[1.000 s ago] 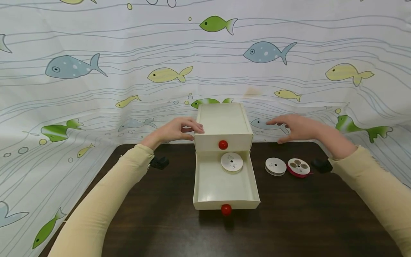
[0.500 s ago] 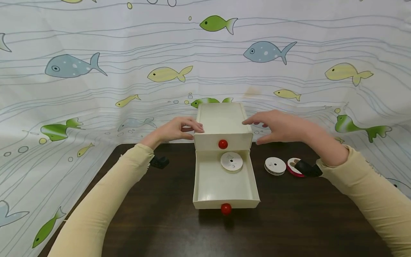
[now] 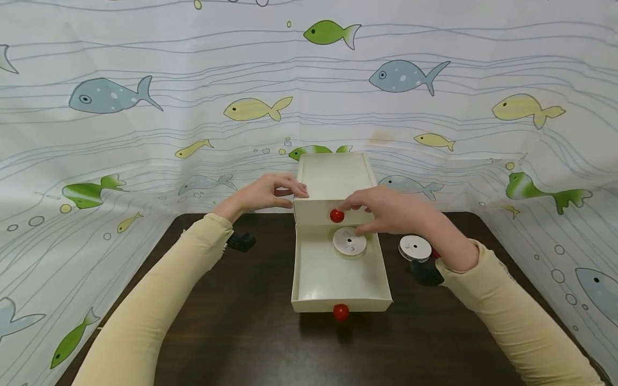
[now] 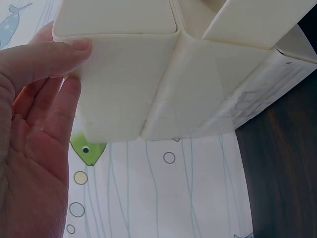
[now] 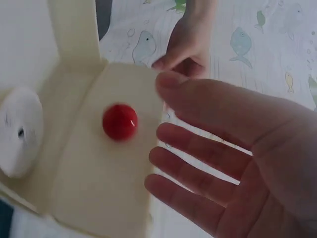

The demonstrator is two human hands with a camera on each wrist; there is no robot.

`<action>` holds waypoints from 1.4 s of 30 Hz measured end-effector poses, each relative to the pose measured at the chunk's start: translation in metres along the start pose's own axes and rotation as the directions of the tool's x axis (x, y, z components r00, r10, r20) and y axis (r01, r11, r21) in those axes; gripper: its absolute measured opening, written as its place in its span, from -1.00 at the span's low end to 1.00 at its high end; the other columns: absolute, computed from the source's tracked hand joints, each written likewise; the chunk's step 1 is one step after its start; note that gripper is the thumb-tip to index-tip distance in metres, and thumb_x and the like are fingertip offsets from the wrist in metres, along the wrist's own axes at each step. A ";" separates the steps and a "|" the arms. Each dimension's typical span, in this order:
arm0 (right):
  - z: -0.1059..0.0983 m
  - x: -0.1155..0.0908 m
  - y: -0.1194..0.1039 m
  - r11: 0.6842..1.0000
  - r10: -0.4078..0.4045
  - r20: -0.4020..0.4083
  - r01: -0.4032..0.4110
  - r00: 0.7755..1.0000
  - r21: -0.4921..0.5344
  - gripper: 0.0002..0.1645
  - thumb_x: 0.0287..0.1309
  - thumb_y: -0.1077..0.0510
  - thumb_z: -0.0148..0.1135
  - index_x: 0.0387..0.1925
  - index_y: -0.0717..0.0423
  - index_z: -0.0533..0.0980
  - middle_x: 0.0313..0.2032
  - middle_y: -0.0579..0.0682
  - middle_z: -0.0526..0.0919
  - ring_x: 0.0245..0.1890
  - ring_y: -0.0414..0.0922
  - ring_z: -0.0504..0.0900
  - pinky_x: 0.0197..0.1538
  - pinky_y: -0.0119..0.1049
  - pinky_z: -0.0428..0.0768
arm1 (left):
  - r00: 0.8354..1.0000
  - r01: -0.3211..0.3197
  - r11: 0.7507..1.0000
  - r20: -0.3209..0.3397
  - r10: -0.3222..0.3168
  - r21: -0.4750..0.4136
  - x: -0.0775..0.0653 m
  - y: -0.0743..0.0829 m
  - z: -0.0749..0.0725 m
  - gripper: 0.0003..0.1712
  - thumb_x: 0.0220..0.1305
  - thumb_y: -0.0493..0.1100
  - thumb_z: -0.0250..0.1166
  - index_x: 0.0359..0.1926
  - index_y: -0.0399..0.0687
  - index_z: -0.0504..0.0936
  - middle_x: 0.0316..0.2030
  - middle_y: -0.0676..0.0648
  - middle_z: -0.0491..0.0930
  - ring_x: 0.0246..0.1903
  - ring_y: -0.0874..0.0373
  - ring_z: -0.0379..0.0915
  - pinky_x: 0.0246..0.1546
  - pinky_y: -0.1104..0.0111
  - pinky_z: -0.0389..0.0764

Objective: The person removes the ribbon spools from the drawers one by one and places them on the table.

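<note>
A small off-white drawer box [image 3: 335, 176] stands on the dark table, its lower drawer [image 3: 328, 281] pulled out. Inside that drawer lies a white ribbon spool [image 3: 350, 241], toward the back. My left hand [image 3: 260, 194] holds the box's upper left edge, fingers on top and thumb [image 4: 74, 47] against the side. In front of the shut upper drawer, my right hand [image 3: 401, 210] is spread around the red knob [image 3: 337, 215]. The right wrist view shows a gap between these fingers [image 5: 188, 163] and the knob. Another red knob [image 3: 340, 313] sits on the lower drawer's front.
Right of the box, a white spool [image 3: 415, 247] lies on the table [image 3: 232, 332]. A red-ribbon spool [image 3: 436, 253] beside it is mostly hidden by my right wrist. Behind everything hangs a fish-patterned sheet [image 3: 193, 107].
My right hand has moved left and down from right of the box to the upper drawer's knob. My left hand keeps its place, and the drawers have not moved.
</note>
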State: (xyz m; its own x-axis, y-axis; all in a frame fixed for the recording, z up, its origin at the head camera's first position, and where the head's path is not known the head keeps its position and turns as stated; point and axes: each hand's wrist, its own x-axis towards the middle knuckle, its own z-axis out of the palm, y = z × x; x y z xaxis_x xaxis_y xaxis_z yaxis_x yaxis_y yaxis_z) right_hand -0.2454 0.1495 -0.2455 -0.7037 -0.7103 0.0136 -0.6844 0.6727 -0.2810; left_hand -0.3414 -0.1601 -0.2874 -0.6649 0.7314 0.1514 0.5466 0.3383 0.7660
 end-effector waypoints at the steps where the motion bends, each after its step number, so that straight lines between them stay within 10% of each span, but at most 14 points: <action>1: 0.005 0.002 0.000 1.000 0.001 0.001 -0.001 1.000 0.005 -0.37 0.09 0.06 0.46 0.23 0.01 0.53 0.18 -0.04 0.63 0.14 -0.01 0.61 0.18 -0.05 0.67 | 1.000 0.000 1.000 0.001 0.000 0.002 0.000 0.000 0.000 -0.65 0.20 -0.46 0.32 0.02 -0.22 0.70 0.13 -0.18 0.53 0.36 0.00 0.35 0.37 0.26 0.48; 12: 0.048 0.015 0.002 0.998 0.028 -0.007 -0.028 1.000 0.057 -0.57 -0.01 0.16 0.53 -0.05 0.09 0.65 -0.11 0.04 0.74 -0.10 -0.06 0.66 0.05 -0.18 0.72 | 1.000 0.003 1.000 -0.006 -0.003 0.007 -0.001 0.002 -0.001 -0.65 0.21 -0.47 0.31 0.03 -0.23 0.70 0.14 -0.19 0.52 0.36 -0.01 0.34 0.36 0.21 0.47; 30: 0.082 0.032 0.018 0.990 0.139 0.161 -0.132 0.977 -0.058 -0.30 -0.10 0.17 0.56 0.16 0.16 0.56 0.10 0.06 0.66 0.00 -0.04 0.55 0.17 -0.12 0.63 | 1.000 -0.009 1.000 -0.002 0.009 -0.004 0.000 0.000 0.001 -0.65 0.22 -0.46 0.30 0.04 -0.26 0.69 0.15 -0.21 0.51 0.38 -0.04 0.32 0.37 0.21 0.46; 42: 0.087 0.042 0.008 0.995 0.062 0.232 -0.043 0.971 -0.089 -0.29 -0.10 0.17 0.57 0.18 0.10 0.54 0.17 0.05 0.62 0.13 -0.02 0.56 0.33 -0.04 0.56 | 1.000 0.009 1.000 0.000 -0.009 -0.008 -0.001 0.002 0.000 -0.64 0.22 -0.46 0.30 0.04 -0.25 0.68 0.16 -0.21 0.51 0.39 -0.02 0.30 0.39 0.21 0.45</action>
State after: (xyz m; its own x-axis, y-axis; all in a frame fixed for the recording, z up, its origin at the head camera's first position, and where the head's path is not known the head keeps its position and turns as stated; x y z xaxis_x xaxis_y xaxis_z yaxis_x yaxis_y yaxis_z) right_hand -0.2640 0.1073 -0.3303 -0.6815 -0.6956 -0.2272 -0.6682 0.7181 -0.1945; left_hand -0.3401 -0.1604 -0.2860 -0.6698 0.7285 0.1440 0.5364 0.3405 0.7723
